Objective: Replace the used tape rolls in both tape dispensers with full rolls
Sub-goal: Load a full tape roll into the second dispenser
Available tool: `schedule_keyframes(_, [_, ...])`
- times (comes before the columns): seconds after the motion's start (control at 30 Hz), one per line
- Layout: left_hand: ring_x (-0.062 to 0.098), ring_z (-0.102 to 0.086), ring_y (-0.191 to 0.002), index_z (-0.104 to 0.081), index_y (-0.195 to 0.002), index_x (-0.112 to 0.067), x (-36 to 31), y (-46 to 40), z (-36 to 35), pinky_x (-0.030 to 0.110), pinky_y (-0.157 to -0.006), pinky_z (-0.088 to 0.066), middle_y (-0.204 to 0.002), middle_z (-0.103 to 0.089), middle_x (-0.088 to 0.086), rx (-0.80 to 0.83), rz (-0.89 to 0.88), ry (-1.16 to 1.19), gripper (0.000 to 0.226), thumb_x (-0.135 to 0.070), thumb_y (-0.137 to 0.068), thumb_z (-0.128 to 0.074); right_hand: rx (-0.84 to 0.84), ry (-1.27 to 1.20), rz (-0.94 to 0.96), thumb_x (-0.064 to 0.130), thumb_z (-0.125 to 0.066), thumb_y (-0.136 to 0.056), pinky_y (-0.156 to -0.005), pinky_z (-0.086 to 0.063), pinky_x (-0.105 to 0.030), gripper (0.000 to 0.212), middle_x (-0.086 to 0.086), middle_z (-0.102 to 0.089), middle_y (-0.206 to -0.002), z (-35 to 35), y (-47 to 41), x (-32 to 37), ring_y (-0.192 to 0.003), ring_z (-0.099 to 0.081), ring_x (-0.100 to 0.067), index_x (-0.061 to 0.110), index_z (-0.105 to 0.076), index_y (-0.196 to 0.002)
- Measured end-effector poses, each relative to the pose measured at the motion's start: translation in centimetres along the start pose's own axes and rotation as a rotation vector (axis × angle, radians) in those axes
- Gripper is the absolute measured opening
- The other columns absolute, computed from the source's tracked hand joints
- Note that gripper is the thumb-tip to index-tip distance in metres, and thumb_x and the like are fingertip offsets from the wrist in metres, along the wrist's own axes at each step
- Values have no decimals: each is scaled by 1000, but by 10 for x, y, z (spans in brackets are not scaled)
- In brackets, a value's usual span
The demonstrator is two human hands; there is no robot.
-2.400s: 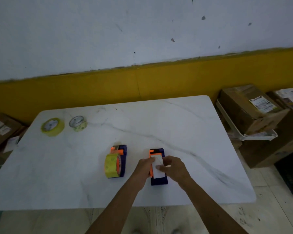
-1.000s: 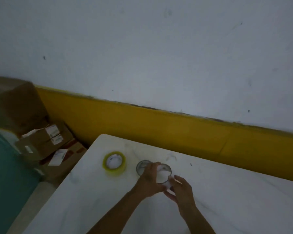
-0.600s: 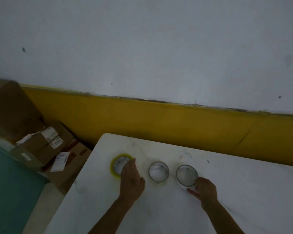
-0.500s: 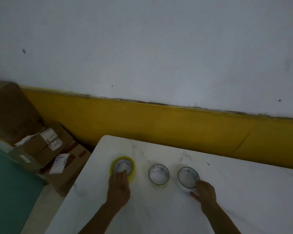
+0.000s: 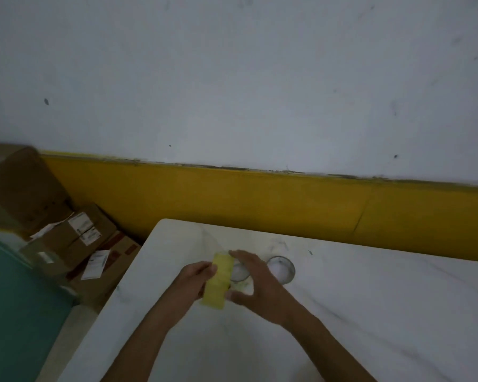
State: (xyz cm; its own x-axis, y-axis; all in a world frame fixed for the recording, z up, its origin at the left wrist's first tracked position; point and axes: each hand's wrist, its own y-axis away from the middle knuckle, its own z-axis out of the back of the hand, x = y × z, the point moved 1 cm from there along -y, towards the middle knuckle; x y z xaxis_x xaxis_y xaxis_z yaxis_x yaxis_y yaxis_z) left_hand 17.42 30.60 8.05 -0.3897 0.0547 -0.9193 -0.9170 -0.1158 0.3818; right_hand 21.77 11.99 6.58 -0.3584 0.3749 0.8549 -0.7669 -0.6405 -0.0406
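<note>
A full yellow tape roll (image 5: 219, 282) stands on edge just above the white marble table (image 5: 370, 299), held between both hands. My left hand (image 5: 193, 282) presses its left face. My right hand (image 5: 257, 288) spans its right side, fingers over the top and thumb under. Behind the right hand's fingers lies a nearly empty tape ring (image 5: 239, 273), partly hidden. A second thin used ring (image 5: 281, 269) lies flat to its right. No tape dispenser is in view.
The table's rounded far-left corner (image 5: 163, 227) is close to the hands. Cardboard boxes (image 5: 75, 238) with labels are piled on the floor to the left. A yellow and white wall (image 5: 260, 199) runs behind the table.
The left hand lifted the yellow roll off the table and turned it on edge. The right hand left the right-hand ring and came over to the yellow roll.
</note>
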Motion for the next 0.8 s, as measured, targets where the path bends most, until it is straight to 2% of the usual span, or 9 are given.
schedule_keyframes(0.07, [31,-72,-96,-69,-111,-10,-11,19,-42,43,-84,-55,-106,-75,15,66,6,110,33,-28,-98,-44,-24,85,47,59,-63,-75,-108,-13,-1,84,11,-23,-155,8,29,-4,-141,-19,-1,34,-25,-145])
schedule_keyframes(0.17, [30,-70,-97,-65,-117,-11,-23,45,-110,42,-85,-53,-113,-72,15,121,16,192,35,-28,-98,-41,-207,0,44,47,-72,-75,-115,-29,-22,75,5,-41,-150,53,85,-11,-138,-36,-6,25,-45,-141])
schedule_keyframes(0.27, [28,-67,-102,-66,-116,-15,-27,80,-186,43,-91,-50,-115,-70,13,225,-59,132,27,-20,-93,-55,-311,-124,54,38,-73,-78,-107,-43,-27,51,9,-59,-129,114,158,-22,-122,-51,0,23,-59,-125])
schedule_keyframes(0.33, [27,-66,-110,-64,-120,-18,-29,103,-242,45,-97,-49,-120,-70,8,256,-121,48,34,-17,-85,-65,-353,-155,15,28,-74,-79,-102,-47,-27,46,9,-63,-120,155,207,-28,-115,-56,0,23,-59,-122])
schedule_keyframes(0.4, [24,-68,-107,-62,-120,-17,-30,124,-293,41,-92,-53,-118,-71,7,255,-146,22,38,-11,-83,-68,-382,-127,10,20,-75,-79,-97,-50,-26,44,6,-65,-113,189,249,-34,-109,-59,-2,24,-60,-120])
schedule_keyframes(0.6, [10,-71,-98,-60,-120,-19,-33,169,-399,20,-73,-58,-110,-73,-4,308,-219,-87,43,3,-83,-64,-471,134,88,17,-70,-81,-83,-53,-26,11,5,-68,-98,253,341,-48,-95,-62,-6,20,-74,-92])
schedule_keyframes(0.67, [12,-69,-104,-60,-123,-17,-29,177,-416,22,-77,-58,-116,-70,1,352,-201,-25,46,8,-84,-58,-509,125,99,14,-69,-83,-80,-55,-25,8,2,-66,-97,260,360,-51,-91,-63,-7,18,-72,-89])
schedule_keyframes(0.73, [25,-65,-112,-62,-120,-15,-25,184,-428,31,-84,-58,-121,-68,8,425,-139,149,44,9,-85,-51,-538,47,82,14,-67,-85,-78,-55,-25,9,0,-63,-101,263,379,-52,-92,-64,-8,16,-70,-94])
schedule_keyframes(0.8, [30,-66,-106,-61,-122,-6,-22,191,-436,33,-81,-58,-120,-66,16,474,-69,271,40,4,-86,-48,-495,73,59,27,-70,-82,-90,-52,-25,32,4,-56,-118,255,400,-54,-109,-56,-5,23,-64,-112])
